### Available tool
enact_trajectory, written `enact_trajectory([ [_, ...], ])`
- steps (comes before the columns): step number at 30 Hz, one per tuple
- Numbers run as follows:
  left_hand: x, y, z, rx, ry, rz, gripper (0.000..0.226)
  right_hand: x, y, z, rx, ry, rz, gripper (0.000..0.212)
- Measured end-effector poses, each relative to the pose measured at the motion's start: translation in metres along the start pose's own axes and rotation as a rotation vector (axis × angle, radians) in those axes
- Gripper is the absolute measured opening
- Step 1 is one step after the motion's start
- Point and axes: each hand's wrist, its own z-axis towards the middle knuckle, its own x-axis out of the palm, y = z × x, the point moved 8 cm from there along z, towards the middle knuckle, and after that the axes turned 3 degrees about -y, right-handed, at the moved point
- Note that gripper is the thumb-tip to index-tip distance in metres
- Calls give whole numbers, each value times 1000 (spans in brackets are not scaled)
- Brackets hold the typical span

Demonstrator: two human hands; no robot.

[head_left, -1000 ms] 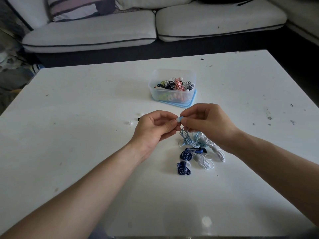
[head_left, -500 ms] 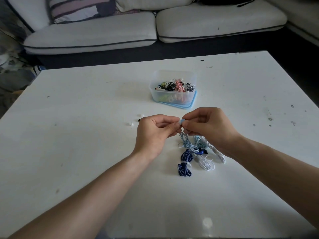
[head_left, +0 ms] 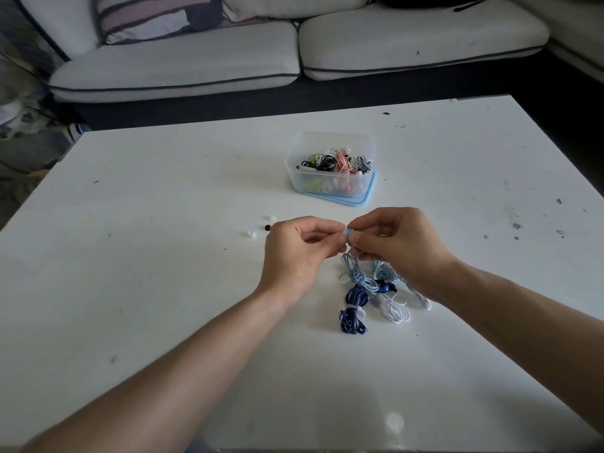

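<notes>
My left hand [head_left: 299,253] and my right hand [head_left: 397,245] meet fingertip to fingertip above the white table [head_left: 163,289]. Between them they pinch a small light blue earbud [head_left: 349,231]. Its pale blue cable [head_left: 354,273] hangs down from my right hand onto the table. Below the hands lie a dark blue cable bundle [head_left: 353,310] bound with a white tie, a white cable bundle [head_left: 394,308] and a teal one [head_left: 380,271], partly hidden by my right hand.
A clear plastic box [head_left: 331,165] full of several coiled earphones stands on its blue lid [head_left: 366,197] further back. Small white ear tips [head_left: 251,234] and a dark one [head_left: 268,227] lie left of my left hand. A grey sofa [head_left: 261,53] runs behind the table.
Both hands have sunk slightly toward me, still pinching the earbud; the fingers have shifted a little on it. The bundles on the table have not moved.
</notes>
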Motion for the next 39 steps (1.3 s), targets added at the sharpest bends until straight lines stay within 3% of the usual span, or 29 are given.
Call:
enact_trajectory([
  [8,1,-37,-3,195,37,15,17,11,12,-1,110,197,374,11],
  [24,1,-41,-4,217,51,12,15,22,7,-4,149,310,434,17],
  [39,-3,-26,3,153,69,51,7,13,10,0,93,215,345,15],
])
